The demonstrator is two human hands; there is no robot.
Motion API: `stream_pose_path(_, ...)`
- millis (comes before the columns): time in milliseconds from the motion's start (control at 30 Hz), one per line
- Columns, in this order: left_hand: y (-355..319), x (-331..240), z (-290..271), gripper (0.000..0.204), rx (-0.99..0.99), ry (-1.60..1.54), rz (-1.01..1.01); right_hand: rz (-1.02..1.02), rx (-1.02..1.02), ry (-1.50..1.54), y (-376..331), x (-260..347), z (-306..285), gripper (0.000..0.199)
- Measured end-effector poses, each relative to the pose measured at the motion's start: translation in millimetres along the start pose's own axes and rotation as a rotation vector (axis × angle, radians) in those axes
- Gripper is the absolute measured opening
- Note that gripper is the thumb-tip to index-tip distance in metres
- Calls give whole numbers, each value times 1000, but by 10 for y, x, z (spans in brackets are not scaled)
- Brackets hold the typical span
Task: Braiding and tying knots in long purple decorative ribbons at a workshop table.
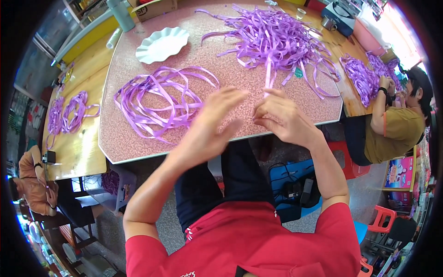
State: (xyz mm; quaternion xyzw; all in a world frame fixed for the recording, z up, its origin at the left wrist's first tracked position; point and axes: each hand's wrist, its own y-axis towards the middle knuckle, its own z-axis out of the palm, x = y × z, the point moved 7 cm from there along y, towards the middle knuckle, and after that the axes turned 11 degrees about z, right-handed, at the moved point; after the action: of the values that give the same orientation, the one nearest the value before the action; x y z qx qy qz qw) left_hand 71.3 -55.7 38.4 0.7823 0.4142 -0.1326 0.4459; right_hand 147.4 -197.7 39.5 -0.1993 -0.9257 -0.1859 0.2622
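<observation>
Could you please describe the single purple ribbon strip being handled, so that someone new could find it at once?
Start at the speckled pink table and find the big tangled heap of purple ribbons at its far side. One straight strip runs from that heap toward the right hand, whose fingertips pinch its near end. Unlike the looped bundle by the left hand, it lies single and straight.

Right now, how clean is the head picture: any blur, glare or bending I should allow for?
Head view: the left hand is smeared by motion, the right hand sharper; the table edge bows with the fisheye; daylight washes out the upper right corner past the pink tub; the ribbon pile is evenly lit.
</observation>
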Motion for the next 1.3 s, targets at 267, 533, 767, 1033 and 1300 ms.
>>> stream_pose_path(267,307,184,456,52,111,-357,-55,37,-205,43,-235,40,-473,16)
stream_pose_path(533,700,494,616,22,346,-349,-193,534,-236,692,-387,-553,-819,12)
stream_pose_path(767,1648,787,-56,24,213,114,-2,125,-841,374,-718,-307,-1703,10)
stream_pose_path(1033,1549,723,-328,28,177,358,185,102,-981,-196,-1008,-747,-1921,11)
stream_pose_path(1300,758,1036,-226,29,290,87,-116,298,-844,16,-623,-1093,-1821,13)
